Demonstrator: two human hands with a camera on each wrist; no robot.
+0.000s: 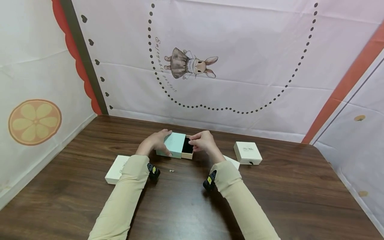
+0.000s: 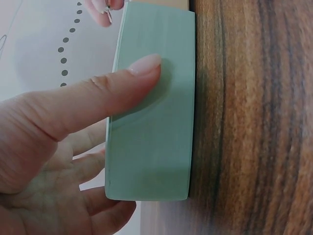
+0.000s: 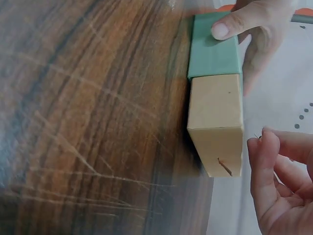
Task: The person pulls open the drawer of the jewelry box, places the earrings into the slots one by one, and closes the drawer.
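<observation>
My left hand (image 1: pixel 154 143) grips the mint-green sleeve (image 1: pixel 175 142) of a drawer-style gift box, thumb on its near side and fingers around the far side. The cream drawer (image 3: pixel 215 103) is slid partly out to the right, showing a black lining (image 1: pixel 187 146). Over the drawer's open part, my right hand (image 1: pixel 203 141) pinches a tiny piece of jewelry (image 2: pixel 109 14) with a thin metal pin between thumb and fingertip; most of it is hidden. A short brown pull tab (image 3: pixel 225 167) sticks out of the drawer's end. Another small shiny piece (image 1: pixel 171 170) lies on the table in front of the box.
A white box (image 1: pixel 117 169) stands left, partly behind my left sleeve. A second white box (image 1: pixel 247 153) with lettering and a dark tab is at the right. A white item (image 1: pixel 232 162) shows behind my right wrist. The printed cloth wall (image 1: pixel 240 66) rises behind the brown table (image 1: pixel 186 206).
</observation>
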